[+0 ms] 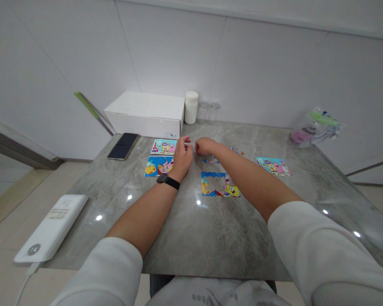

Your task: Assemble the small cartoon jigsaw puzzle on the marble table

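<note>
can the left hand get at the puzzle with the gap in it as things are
Likely yes: only tabletop shows between the left hand and the puzzle, so the way looks free; the right forearm covers just its upper right edge.

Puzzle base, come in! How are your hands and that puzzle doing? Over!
Left hand near right hand; can't tell if either holds anything. Puzzle has a gap in the middle. Right forearm blocks view between loose pieces.

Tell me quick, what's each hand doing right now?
Left hand: fingers loosely bent; can't tell if it's holding anything.
Right hand: fingers curled in; can't tell if anything is inside.
</note>
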`<action>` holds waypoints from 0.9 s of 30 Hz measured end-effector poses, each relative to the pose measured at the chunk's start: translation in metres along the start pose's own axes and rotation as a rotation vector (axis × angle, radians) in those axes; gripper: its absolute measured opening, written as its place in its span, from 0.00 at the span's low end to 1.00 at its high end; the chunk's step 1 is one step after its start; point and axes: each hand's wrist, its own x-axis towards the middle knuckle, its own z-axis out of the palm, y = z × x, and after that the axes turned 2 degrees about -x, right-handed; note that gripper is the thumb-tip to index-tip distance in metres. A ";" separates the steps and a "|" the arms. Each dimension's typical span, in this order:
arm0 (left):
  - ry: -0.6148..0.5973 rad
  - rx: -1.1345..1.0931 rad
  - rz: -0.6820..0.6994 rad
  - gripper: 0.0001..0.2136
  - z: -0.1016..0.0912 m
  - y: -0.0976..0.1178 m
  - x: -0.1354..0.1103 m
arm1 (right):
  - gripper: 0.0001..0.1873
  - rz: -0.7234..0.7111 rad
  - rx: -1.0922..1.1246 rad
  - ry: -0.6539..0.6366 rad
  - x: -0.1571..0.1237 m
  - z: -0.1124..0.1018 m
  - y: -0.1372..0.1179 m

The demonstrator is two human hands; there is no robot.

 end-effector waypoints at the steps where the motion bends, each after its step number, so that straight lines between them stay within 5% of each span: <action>1: 0.001 0.003 -0.006 0.16 0.000 0.000 0.000 | 0.09 -0.017 0.015 -0.009 -0.004 -0.002 0.002; 8: -0.039 0.073 0.022 0.07 -0.004 0.011 0.001 | 0.08 -0.135 0.665 0.037 -0.044 0.003 0.039; 13: -0.274 0.123 0.035 0.07 -0.001 0.034 -0.009 | 0.11 -0.176 0.985 0.107 -0.078 0.019 0.061; 18: -0.548 0.156 0.094 0.13 0.003 0.051 -0.022 | 0.16 -0.192 1.062 0.135 -0.108 0.026 0.062; 27: -0.793 0.188 0.058 0.18 -0.010 0.099 -0.035 | 0.10 -0.163 1.115 0.309 -0.175 0.039 0.055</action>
